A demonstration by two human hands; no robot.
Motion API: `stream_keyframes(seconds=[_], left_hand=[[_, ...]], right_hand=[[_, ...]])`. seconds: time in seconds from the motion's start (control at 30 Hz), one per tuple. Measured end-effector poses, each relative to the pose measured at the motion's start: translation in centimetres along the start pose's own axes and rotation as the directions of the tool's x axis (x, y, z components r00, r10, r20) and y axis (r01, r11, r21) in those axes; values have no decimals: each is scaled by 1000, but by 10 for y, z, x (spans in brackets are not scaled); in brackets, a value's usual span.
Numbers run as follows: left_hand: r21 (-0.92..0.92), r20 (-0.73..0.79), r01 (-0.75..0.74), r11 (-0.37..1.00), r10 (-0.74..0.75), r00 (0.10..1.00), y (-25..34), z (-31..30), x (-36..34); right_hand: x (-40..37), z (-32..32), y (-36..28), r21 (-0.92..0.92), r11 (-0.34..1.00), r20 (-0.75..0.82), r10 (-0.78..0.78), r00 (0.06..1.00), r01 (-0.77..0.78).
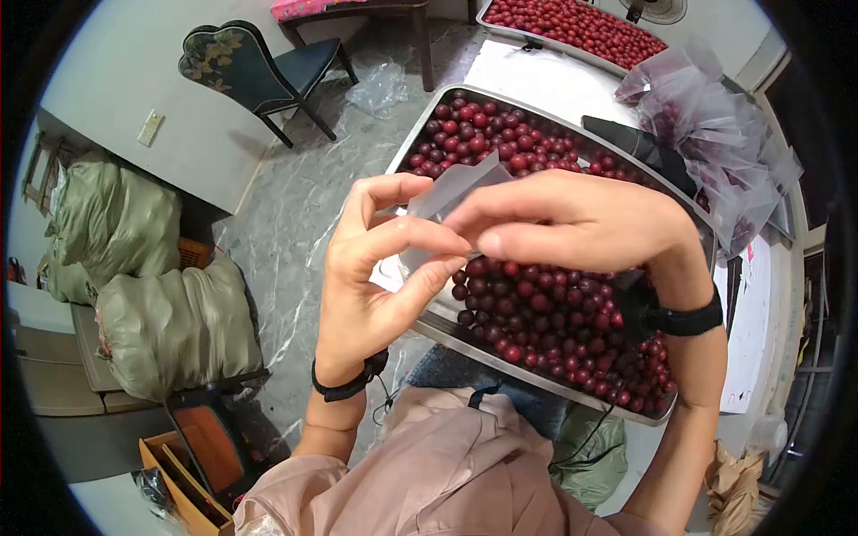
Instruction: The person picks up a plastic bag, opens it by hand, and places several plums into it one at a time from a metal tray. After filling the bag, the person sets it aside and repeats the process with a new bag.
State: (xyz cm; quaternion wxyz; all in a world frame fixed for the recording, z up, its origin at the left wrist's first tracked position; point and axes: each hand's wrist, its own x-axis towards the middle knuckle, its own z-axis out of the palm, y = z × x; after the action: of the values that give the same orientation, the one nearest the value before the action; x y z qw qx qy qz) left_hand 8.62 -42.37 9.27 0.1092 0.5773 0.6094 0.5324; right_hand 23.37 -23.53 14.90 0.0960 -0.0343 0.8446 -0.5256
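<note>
Centre: left hand (pixel 366 268) and right hand (pixel 581 214), fingertips closed on a translucent plastic bag (pixel 453 189), no fruit visible inside, over a rectangular metal tray (pixel 545 380) of loose, round, dark-red fruit (pixel 536 304). Upper right: clear plastic bags (pixel 737 134), partly filled with similar fruit.

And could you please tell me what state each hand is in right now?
Left hand: closed, finger and thumb pinching the plastic bag.
Right hand: closed, fingers and thumb on the same bag.
</note>
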Motion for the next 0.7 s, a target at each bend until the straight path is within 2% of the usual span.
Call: stream_keyframes(seconds=[0.03, 0.07, 0.1, 0.13, 0.17, 0.23, 0.27, 0.3, 0.37, 0.4, 0.43, 0.5, 0.53, 0.57, 0.63, 0.7], left_hand=[[-1, -1, 1, 1000, -1, 1000, 0, 1, -1], [-2, -6, -9, 1000, 9, 1000, 1, 2, -1], [-3, -11, -20, 1000, 20, 1000, 1, 4, -2], [35, -4, -90, 995, 91, 996, -4, 5, -5], [35, -4, -91, 995, 91, 996, -3, 10, -7], [31, -163, -102, 994, 106, 981, 0, 21, -14], [193, -87, -142, 971, 161, 983, -9, 18, -23], [193, -87, -144, 971, 163, 983, -10, 21, -30], [205, -135, 5, 979, 24, 991, -10, 26, -43], [391, -72, 13, 920, 16, 997, -13, 26, -49], [395, -73, 13, 919, 17, 997, -19, 29, -58], [432, -120, 197, 880, -160, 980, -30, 36, -75], [460, -120, 255, 851, -225, 967, -31, 39, -81], [460, -120, 256, 850, -226, 967, -35, 40, -87], [416, -81, 384, 824, -387, 918, -43, 42, -98], [472, -92, 330, 818, -326, 941, -51, 44, -102]], right_hand=[[-8, 2, -2, 78, 997, -7, -8, 1000, 8], [-12, 9, 17, -1, 981, -61, -194, 979, 194], [-13, 16, 20, -88, 966, -138, -253, 958, 243], [-13, 20, 20, -201, 964, -165, -206, 964, 172], [-12, 23, 19, -310, 946, -197, -163, 967, 96], [-7, 39, 21, -497, 868, -364, -220, 905, 11], [-6, 41, 19, -479, 878, -363, -225, 904, 27], [-5, 42, 19, -461, 886, -361, -231, 904, 43], [-6, 42, 19, -485, 874, -367, -234, 900, 29], [-6, 43, 19, -508, 861, -371, -237, 898, 18], [-5, 44, 20, -509, 861, -370, -241, 897, 22], [-6, 44, 22, -510, 860, -395, -248, 885, 14], [-6, 43, 21, -509, 860, -396, -250, 884, 15], [-6, 43, 20, -525, 851, -391, -254, 885, 12], [-5, 42, 20, -541, 841, -383, -258, 887, 11], [-4, 40, 21, -618, 786, -386, -338, 858, 31]])
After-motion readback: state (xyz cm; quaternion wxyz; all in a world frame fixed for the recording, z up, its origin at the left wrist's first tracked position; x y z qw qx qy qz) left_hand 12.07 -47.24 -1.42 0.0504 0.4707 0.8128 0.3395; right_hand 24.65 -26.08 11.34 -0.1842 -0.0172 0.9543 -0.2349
